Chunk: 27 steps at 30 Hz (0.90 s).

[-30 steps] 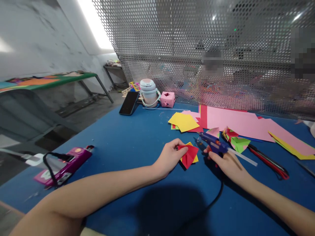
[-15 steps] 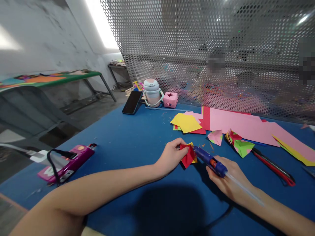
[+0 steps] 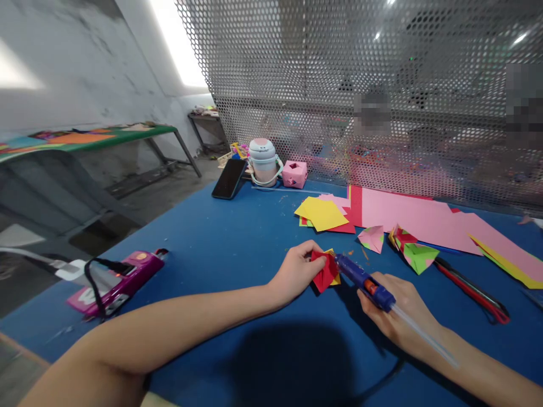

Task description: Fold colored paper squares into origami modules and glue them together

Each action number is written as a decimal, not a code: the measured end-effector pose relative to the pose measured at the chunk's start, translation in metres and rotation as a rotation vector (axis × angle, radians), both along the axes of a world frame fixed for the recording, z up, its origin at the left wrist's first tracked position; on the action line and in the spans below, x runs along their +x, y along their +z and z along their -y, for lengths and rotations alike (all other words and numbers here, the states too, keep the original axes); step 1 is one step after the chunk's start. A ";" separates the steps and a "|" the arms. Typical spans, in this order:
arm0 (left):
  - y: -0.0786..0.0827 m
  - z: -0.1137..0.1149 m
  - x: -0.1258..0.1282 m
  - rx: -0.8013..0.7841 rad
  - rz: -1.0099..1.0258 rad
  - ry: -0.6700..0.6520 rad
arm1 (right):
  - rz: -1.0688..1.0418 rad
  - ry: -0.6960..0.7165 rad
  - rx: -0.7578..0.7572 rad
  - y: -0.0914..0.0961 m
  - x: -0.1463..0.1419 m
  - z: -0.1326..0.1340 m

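Over the table (image 3: pixel 190 243), the left hand (image 3: pixel 294 271) has its fingers clamped on red folded paper (image 3: pixel 323 276) by the far left edge (a sensible hold; it looks light, easily crushed). The right hand (image 3: pixel 399 299) grips a blue glue gun (image 3: pixel 358 275), tip just right of the paper.

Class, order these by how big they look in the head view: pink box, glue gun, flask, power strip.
1. Power strip
2. Flask and glue gun: too alike to rank; right hand partly hides the gun
3. Pink box
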<state>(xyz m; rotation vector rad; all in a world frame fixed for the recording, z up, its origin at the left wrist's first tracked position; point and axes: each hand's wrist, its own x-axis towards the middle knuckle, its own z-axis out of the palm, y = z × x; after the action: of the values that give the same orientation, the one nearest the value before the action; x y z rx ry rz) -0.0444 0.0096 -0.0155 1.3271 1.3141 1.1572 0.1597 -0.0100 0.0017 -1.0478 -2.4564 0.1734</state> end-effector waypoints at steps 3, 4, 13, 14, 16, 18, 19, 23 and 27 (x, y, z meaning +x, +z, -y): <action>0.000 0.000 0.000 -0.004 0.016 0.001 | 0.019 -0.008 -0.011 -0.001 0.001 0.000; 0.000 0.000 0.001 -0.004 0.019 0.002 | 0.024 -0.019 -0.031 -0.001 0.001 0.000; 0.000 0.000 0.001 -0.026 0.054 -0.010 | 0.026 -0.018 -0.047 -0.001 0.001 -0.001; 0.000 0.000 0.001 -0.030 0.055 -0.010 | 0.025 -0.025 -0.051 -0.001 0.001 -0.002; 0.001 0.000 0.001 -0.033 0.056 -0.010 | 0.016 -0.025 -0.061 -0.001 0.001 -0.001; 0.000 0.000 0.002 -0.035 0.062 -0.014 | 0.022 -0.006 -0.057 -0.001 0.001 -0.001; 0.000 0.000 0.001 -0.036 0.067 -0.014 | 0.032 -0.003 -0.058 -0.001 0.001 -0.001; -0.001 0.000 0.001 -0.037 0.087 -0.011 | 0.051 -0.046 -0.098 0.002 0.001 0.000; 0.000 0.000 0.001 -0.024 0.067 -0.007 | 0.030 -0.058 -0.093 0.003 0.001 0.000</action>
<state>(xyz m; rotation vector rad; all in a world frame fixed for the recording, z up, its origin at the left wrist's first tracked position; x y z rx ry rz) -0.0438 0.0096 -0.0154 1.2642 1.2700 1.1683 0.1609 -0.0101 0.0050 -1.1669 -2.4618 0.2571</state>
